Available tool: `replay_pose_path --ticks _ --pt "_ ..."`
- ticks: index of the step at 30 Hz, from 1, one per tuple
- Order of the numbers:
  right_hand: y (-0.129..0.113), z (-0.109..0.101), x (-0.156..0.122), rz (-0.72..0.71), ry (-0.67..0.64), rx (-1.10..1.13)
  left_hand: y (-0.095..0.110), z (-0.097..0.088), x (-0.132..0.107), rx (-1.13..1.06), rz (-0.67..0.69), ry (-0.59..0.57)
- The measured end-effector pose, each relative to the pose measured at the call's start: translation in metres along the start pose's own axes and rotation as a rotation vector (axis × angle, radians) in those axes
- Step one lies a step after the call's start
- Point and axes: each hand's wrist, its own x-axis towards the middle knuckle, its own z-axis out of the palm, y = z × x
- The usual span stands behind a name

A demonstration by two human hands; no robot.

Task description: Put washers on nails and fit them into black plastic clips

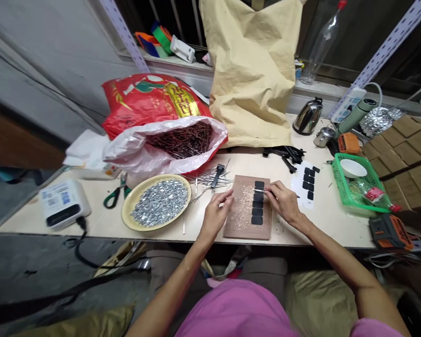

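A brown board (240, 229) with a worn, speckled surface lies before me at the table's front edge. Along its right side runs a column of black rounded pads (257, 204). Over the upper pads, my right hand (284, 201) pinches a thin silver metal pin (258, 190). My left hand (216, 210) hovers at the board's left edge, thumb and fingertips slightly apart, with nothing visible in them. Behind it lie loose metal pins (205, 180) and a black clamp-like tool (217, 175). To the right is a white sheet (299, 194) bearing more black pads (308, 182).
On the left, a yellow bowl (126, 213) holds small silver pieces near green-handled scissors (116, 193) and a white device (65, 203). Behind are a red bag (143, 100) of brown sticks and a tan sack (252, 70). A green basket (340, 187) stands right, beside an orange-black battery (389, 231).
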Motion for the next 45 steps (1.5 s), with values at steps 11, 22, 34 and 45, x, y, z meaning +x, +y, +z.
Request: replay_pose_path --ticks 11,22,34,45 --pt "0.065 0.027 0.021 -0.005 -0.097 -0.071 -0.067 0.030 -0.011 0.800 0.509 -0.113" --pt "0.049 0.034 -0.026 -0.576 -0.255 0.029 -0.067 0.028 -0.013 0.776 0.502 -0.071" --pt "0.051 0.034 -0.022 -0.488 -0.259 0.092 -0.068 0.028 -0.013 0.826 0.540 -0.056" --pt "0.072 0.037 0.026 -0.164 -0.181 0.045 -0.068 0.028 -0.013 0.842 0.509 -0.076"
